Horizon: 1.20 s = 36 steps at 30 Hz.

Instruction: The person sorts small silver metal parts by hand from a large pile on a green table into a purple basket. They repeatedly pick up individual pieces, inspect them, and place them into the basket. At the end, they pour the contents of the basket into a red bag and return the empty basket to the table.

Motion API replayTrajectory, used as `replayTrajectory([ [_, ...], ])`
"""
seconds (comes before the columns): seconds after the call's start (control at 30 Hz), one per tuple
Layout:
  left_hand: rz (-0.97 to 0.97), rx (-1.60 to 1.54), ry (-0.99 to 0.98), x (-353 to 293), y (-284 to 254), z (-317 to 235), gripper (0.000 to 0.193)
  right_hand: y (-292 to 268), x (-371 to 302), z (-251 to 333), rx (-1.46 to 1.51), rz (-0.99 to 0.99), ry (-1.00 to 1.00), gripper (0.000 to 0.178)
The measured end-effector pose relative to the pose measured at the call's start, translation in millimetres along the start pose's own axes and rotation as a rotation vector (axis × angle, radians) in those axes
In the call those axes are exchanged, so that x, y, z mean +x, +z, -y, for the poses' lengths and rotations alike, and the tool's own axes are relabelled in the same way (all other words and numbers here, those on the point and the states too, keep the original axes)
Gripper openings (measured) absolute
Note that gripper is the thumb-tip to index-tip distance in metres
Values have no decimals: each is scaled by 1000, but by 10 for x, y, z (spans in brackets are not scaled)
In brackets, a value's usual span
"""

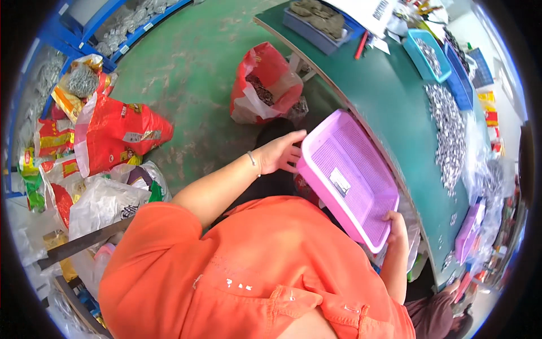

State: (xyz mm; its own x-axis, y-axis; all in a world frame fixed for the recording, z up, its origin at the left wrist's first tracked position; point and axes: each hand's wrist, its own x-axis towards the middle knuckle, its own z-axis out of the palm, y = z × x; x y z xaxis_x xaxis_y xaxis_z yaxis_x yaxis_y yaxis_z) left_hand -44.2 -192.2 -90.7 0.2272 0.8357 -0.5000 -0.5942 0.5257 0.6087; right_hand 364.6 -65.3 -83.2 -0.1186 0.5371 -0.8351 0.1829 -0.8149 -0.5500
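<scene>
In front of my body, tilted beside the table edge, is a pink-purple plastic basket (361, 186) with mesh walls and a small white label inside. Nothing else shows in it. My right hand (396, 227) grips its near right corner, thumb over the rim. At its left end, my left hand (279, 153) holds the outer wall, the thumb by the upper corner and the fingers partly curled against the side.
To the right runs a green-topped table (389, 85) with a heap of small metal parts (449, 133), a teal bin (426, 53) and a grey-blue bin (316, 25). An open red sack (265, 85) stands on the floor; more bags (121, 130) crowd the left. Another person's sleeve (432, 316) shows lower right.
</scene>
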Motion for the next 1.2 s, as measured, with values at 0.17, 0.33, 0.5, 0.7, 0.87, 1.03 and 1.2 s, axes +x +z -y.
replayTrajectory([
  [0.17,164,-170,201,91,305,-35,67,-3,-65,-329,3,-34,-265,32],
  [0.33,-79,-133,438,-405,-527,-559,57,543,-270,-140,212,402,-318,76],
  [0.5,-418,-266,631,-1237,-1057,-549,57,972,631,-430,-99,58,-150,67],
  [0.7,-595,-378,784,-1868,-1427,21,61,1672,1410,-608,-202,113,71,49],
  [0.87,-782,-448,949,-2571,-1544,284,66,1368,1172,-712,-650,126,-129,19],
  [1.03,-843,-512,1064,-2918,-1822,232,65,1466,832,-572,-790,12,-237,23],
  [1.2,-856,-573,1183,-2835,-1789,11,63,1663,872,-304,-681,-425,-1011,41],
])
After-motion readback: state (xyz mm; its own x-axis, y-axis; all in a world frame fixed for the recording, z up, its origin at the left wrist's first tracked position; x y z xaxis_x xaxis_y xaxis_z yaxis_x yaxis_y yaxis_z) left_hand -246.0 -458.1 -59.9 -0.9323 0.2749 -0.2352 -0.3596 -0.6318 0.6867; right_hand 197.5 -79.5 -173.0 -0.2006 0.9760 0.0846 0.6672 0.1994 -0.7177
